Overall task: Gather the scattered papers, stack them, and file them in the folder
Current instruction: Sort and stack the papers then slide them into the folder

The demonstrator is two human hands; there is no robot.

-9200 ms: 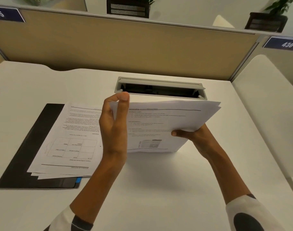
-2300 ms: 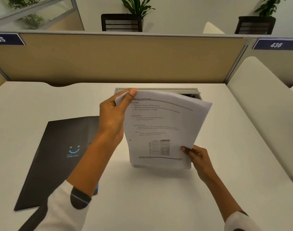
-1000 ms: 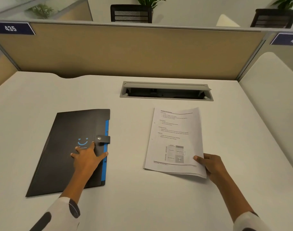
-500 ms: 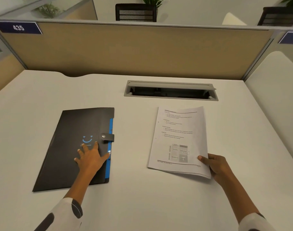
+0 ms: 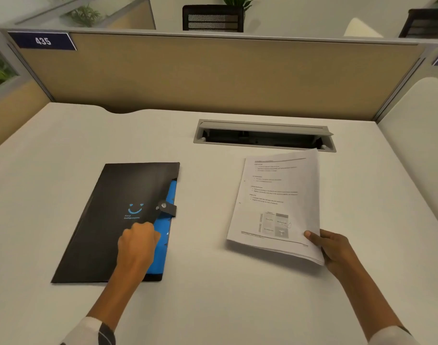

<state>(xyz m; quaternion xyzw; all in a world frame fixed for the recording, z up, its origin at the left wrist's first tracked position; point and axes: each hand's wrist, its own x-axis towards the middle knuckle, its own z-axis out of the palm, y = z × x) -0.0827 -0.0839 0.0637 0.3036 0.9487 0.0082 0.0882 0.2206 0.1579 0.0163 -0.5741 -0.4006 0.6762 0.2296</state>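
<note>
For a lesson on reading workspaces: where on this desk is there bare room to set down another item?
Bare patches of the white desk: the strip between the black folder and the white paper stack; the near edge between both forearms; the far left corner by the tan partition. It is crowded where the stack's top nears the grey cable tray.

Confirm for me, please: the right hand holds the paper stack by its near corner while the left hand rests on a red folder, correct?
Not quite: the head view shows the folder is black with a blue inner edge. The right hand holds the paper stack; the left hand rests on it.
</note>
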